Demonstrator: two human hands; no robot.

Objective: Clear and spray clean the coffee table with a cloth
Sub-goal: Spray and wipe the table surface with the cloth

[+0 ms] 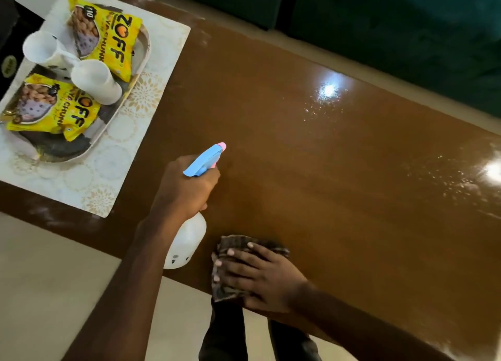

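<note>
The spraying step is in hand. The left hand point(187, 189) grips the neck of the spray bottle point(187, 238), fingers curled round it below the blue head, nozzle aimed out over the middle of the coffee table point(311, 176). The right hand point(260, 274) lies flat with fingers spread on the dark cloth point(235, 242), pressing it to the tabletop at the near edge, just beside the bottle.

Fine droplets point(322, 103) glisten toward the far and right parts of the wood, while the stretch in front of the nozzle looks dry. The tray point(147, 44) with two yellow snack packets point(108, 35) and two white cups point(97, 81) sits on a placemat point(89, 181) at the left end, so clearing looks unfinished there. Next likely comes a squeeze or two over the dry patch, then broad strokes of the cloth across the wet wood.
</note>
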